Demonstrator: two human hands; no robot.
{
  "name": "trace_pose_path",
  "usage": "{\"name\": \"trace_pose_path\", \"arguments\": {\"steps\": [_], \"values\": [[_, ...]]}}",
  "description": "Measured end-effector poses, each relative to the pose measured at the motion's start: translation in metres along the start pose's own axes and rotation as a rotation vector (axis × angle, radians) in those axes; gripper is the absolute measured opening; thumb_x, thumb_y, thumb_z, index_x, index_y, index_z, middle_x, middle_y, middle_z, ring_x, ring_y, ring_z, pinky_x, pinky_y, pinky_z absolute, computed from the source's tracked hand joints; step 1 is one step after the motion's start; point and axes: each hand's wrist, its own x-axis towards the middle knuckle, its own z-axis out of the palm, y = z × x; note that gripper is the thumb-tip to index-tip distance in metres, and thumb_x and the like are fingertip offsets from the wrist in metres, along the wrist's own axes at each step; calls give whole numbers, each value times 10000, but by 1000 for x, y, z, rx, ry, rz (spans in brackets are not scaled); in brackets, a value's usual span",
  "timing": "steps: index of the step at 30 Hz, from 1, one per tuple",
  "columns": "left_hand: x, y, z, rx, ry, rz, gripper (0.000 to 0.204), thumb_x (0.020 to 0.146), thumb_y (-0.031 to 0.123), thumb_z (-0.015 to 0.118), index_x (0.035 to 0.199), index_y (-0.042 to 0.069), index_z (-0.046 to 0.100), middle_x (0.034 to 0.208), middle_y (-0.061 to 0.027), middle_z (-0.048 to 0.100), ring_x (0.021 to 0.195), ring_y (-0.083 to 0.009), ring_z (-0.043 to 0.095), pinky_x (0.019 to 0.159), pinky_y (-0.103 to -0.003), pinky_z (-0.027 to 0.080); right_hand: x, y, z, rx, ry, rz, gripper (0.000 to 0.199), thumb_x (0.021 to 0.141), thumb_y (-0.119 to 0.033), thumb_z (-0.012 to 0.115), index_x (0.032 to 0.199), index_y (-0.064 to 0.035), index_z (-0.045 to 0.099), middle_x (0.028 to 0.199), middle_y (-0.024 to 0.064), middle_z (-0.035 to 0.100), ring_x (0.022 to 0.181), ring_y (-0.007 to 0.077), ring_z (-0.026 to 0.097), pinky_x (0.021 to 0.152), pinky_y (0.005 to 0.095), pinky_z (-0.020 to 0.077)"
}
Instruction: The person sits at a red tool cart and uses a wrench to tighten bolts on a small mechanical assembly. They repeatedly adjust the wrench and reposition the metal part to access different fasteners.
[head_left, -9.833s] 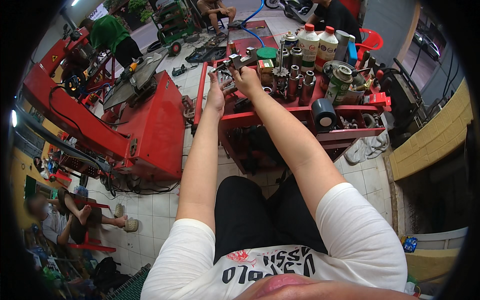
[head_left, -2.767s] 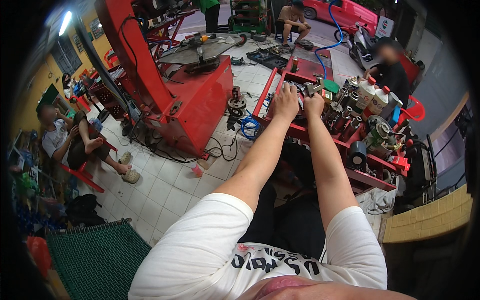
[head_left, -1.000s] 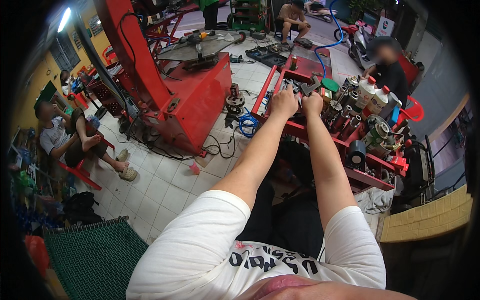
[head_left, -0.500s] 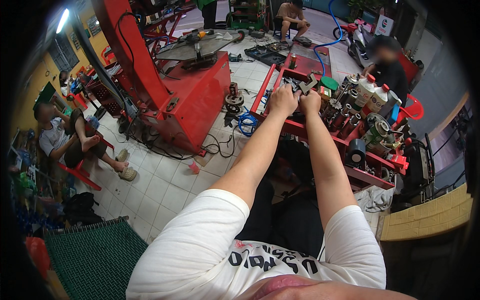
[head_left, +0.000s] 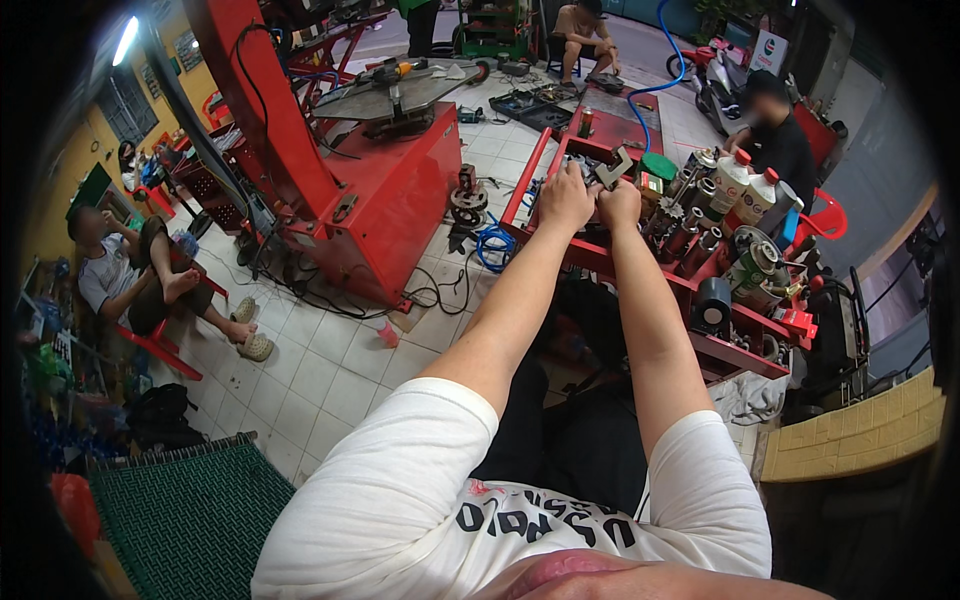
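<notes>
The right hand's fingers were curled round a hooked metal piece poking out past them, while the left hand sat just beside, fingers bent, couldn't tell if pinching anything. Looked mid-job to me, piece gripped and not put down yet. Red cart was under the fingers, green lid just right.

Shows a red machine with a metal part on the floor beside it; at left, has clogs near a seated person, a black bag, a green cot.
</notes>
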Motion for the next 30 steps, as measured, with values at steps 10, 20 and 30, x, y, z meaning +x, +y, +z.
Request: {"name": "trace_pose_path", "arguments": {"steps": [10, 20, 30], "values": [[3, -5, -2, -2, -90, -51, 335, 943, 304, 685, 1025, -6, 589, 1009, -236, 688, 991, -434, 667, 860, -531, 525, -4, -4, -4, -45, -20, 15, 268, 813, -240, 694, 1027, -105, 782, 952, 217, 742, 931, 408, 717, 839, 490, 564], [3, -6, 2, 19, -132, -28, 350, 953, 344, 670, 962, -6, 666, 944, -229, 711, 958, -429, 687, 850, -527, 534, -2, -9, -7, -38, -6, 26, 292, 813, -259, 704, 1042, -94, 778, 997, 219, 741, 956, 404, 715, 858, 497, 561], [2, -2, 0, -5, -48, 29, 382, 969, 386, 637, 947, 5, 661, 924, -241, 719, 915, -439, 699, 826, -538, 535, 2, 2, 1, -28, 9, -5, 267, 792, -250, 721, 1015, -115, 779, 935, 209, 747, 919, 409, 719, 830, 507, 564]]}}
